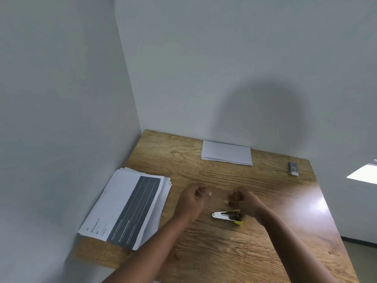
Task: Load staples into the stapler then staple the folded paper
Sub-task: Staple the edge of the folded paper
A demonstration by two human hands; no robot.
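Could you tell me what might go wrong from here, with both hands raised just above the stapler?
1. Both hands, left hand and right hand, are blurred; anything small pinched there could drop onto the grainy wooden table and be hard to spot.
2. The stapler lies loose and could be knocked.

I am working at an office-type desk station. A wood-grain desk (265, 252) is sitting in a corner of plain white walls (61, 99). A stack of printed pages (126, 207) is lying just left of my left hand (191, 203). A folded white paper (226, 153) is lying beyond both hands. A small grey box (293, 168) is lying far right of my right hand (244, 203).
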